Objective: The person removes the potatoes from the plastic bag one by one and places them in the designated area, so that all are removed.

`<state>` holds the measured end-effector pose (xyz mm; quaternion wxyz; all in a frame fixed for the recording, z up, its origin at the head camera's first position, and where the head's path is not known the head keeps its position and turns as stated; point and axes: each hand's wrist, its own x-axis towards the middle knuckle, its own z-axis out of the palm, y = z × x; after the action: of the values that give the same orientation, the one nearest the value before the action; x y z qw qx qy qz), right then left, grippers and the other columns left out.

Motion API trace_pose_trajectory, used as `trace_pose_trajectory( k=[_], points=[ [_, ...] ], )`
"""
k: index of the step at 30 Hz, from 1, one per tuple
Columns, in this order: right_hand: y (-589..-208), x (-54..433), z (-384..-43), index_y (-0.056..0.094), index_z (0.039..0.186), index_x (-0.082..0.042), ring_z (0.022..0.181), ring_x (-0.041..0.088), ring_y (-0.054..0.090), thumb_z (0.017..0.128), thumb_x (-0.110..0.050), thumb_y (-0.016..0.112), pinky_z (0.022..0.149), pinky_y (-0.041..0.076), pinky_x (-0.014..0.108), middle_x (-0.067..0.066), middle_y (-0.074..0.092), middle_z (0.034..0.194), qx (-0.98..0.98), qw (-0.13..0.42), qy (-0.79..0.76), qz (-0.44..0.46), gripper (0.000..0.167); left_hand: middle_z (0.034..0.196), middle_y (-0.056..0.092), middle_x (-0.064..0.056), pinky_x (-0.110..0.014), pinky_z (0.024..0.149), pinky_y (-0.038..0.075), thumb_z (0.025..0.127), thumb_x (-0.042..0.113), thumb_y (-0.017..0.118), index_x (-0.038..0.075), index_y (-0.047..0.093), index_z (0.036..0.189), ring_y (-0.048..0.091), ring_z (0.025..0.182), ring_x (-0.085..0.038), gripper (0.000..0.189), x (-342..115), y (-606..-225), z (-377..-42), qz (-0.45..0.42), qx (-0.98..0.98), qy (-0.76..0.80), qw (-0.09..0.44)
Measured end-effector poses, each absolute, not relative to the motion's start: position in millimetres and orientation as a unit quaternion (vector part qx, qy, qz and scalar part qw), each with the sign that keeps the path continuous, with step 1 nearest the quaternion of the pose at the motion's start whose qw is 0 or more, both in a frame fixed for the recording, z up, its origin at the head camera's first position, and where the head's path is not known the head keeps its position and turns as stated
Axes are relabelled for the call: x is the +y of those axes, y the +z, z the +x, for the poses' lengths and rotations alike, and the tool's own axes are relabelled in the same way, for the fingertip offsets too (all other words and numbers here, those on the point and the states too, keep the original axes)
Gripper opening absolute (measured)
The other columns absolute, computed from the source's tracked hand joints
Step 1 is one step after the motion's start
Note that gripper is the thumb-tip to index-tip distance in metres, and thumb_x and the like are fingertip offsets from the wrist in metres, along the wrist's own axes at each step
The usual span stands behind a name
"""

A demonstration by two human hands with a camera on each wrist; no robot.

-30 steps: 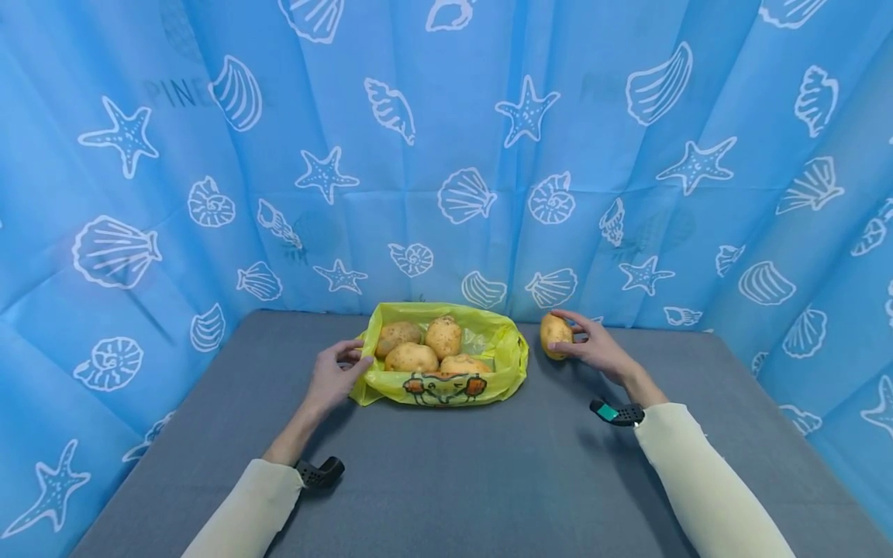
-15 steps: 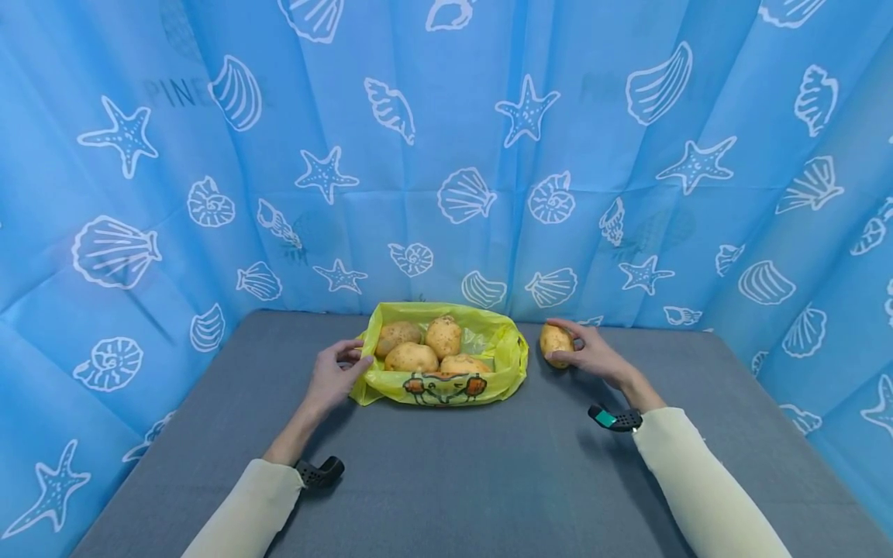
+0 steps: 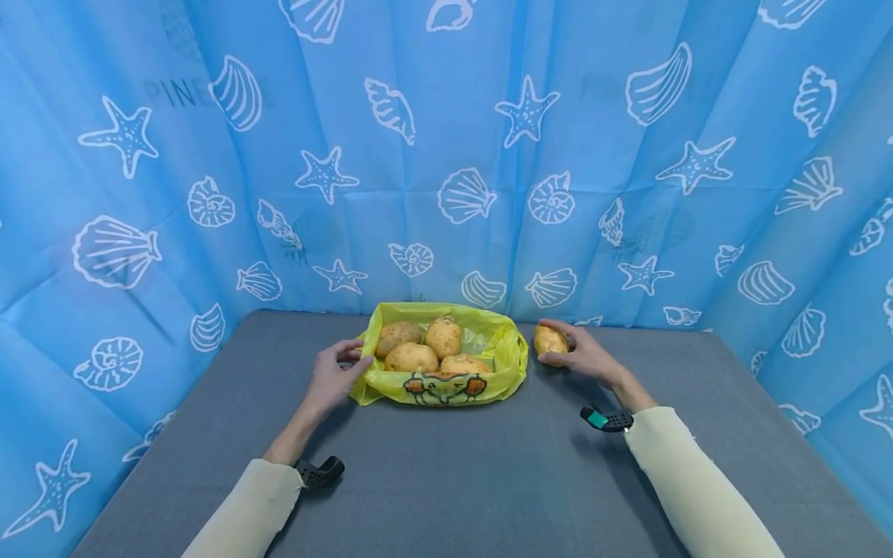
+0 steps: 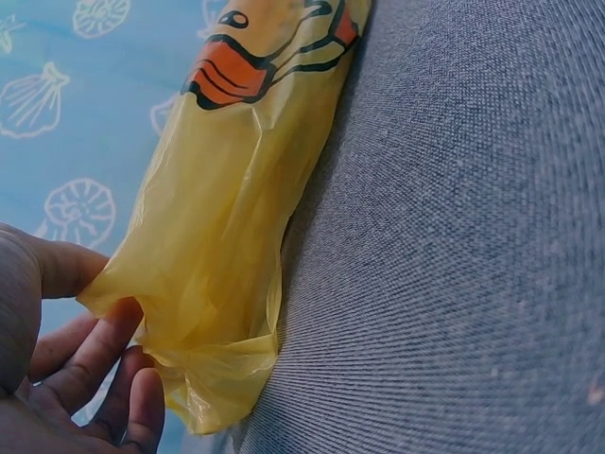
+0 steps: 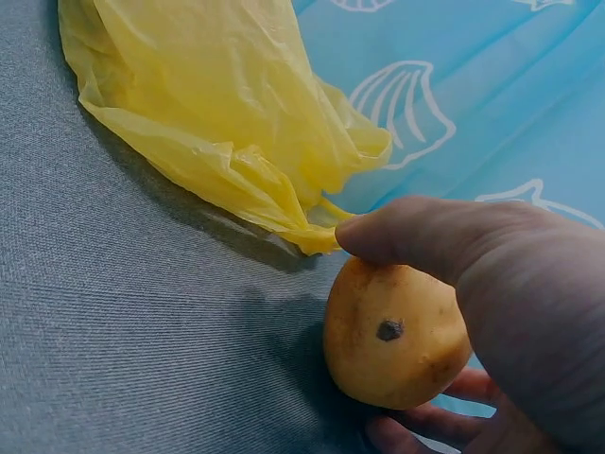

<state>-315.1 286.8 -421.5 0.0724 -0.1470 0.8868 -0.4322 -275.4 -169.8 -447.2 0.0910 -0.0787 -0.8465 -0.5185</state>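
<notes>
A golden-tan, oval, dark-marked potato point(image 3: 549, 345) sits on the right of a gray cloth-covered desk point(image 3: 460, 480), near its far edge, pinched between the thumb and fingers of a person's right hand point(image 3: 580, 354). Nearest the viewer, two cream-colored fabric sleeves point(image 3: 701, 484) reach in from either side. At their cuffs are black perforated wristbands point(image 3: 321, 473), the right one bearing a green patch. Farther in, the left hand point(image 3: 333, 378) pinches the left edge of a thin, yellow-green plastic bag point(image 3: 377, 380) between thumb and fingers, its lower fingers loosely bent. The bag lies with its mouth open upward, its near wall printed with a black-outlined cartoon in orange. Inside, toward the left, are four tan, rounded potatoes point(image 3: 412, 358), two in front and two behind. The held potato is just outside the bag's gathered right end; whether it touches the desk cannot be told. Behind everything hangs a blue fabric curtain point(image 3: 446, 143), patterned with white starfish and seashells.
</notes>
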Motion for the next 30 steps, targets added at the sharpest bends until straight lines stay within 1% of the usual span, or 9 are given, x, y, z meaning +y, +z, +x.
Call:
trace_pose_trajectory(
  k=[4,10,12,21,30],
  points=[
    [-421.4,285.6,-316.4,0.036,0.157,-0.007,0.113,0.040,0.055,0.098,-0.020,0.070,0.081,0.051,0.043,0.030,0.041,0.147,0.887,0.075,-0.432,-0.143,0.069,0.112,0.064,-0.016,-0.045,0.093,0.047,0.099,0.017,0.066,-0.003,0.059,0.135,0.059,0.108,-0.030,0.041,-170.1,-447.3,-275.3,-0.078,-0.847,-0.519,0.088],
    [-419.8,281.3,-317.7,0.037,0.156,-0.006,0.121,0.046,0.054,0.099,-0.023,0.069,0.090,0.050,0.050,0.029,0.041,0.150,0.888,0.078,-0.431,-0.137,0.068,0.112,0.064,-0.016,-0.046,0.093,0.048,0.100,0.018,0.066,-0.003,0.059,0.135,0.059,0.108,-0.030,0.042,-170.5,-446.8,-274.9,-0.074,-0.846,-0.522,0.086],
    [-419.1,279.9,-317.6,0.036,0.156,-0.005,0.122,0.047,0.054,0.099,-0.024,0.068,0.091,0.049,0.052,0.030,0.040,0.151,0.889,0.081,-0.430,-0.139,0.068,0.111,0.064,-0.017,-0.047,0.093,0.048,0.100,0.018,0.066,-0.003,0.059,0.135,0.059,0.108,-0.031,0.042,-170.4,-446.7,-274.7,-0.075,-0.845,-0.522,0.088],
    [-420.2,279.1,-319.2,0.038,0.156,-0.006,0.117,0.042,0.057,0.098,-0.026,0.070,0.088,0.050,0.047,0.028,0.043,0.148,0.893,0.078,-0.423,-0.134,0.069,0.110,0.065,-0.016,-0.045,0.091,0.048,0.099,0.017,0.068,-0.003,0.060,0.134,0.060,0.106,-0.029,0.041,-169.6,-447.8,-276.7,-0.076,-0.847,-0.517,0.095],
    [-418.2,277.6,-318.2,0.037,0.156,-0.005,0.121,0.046,0.053,0.098,-0.028,0.070,0.090,0.049,0.051,0.028,0.040,0.151,0.895,0.077,-0.419,-0.134,0.071,0.110,0.065,-0.017,-0.045,0.092,0.048,0.099,0.018,0.067,-0.003,0.059,0.134,0.059,0.106,-0.030,0.041,-169.6,-447.4,-276.3,-0.076,-0.845,-0.520,0.094]
  ],
)
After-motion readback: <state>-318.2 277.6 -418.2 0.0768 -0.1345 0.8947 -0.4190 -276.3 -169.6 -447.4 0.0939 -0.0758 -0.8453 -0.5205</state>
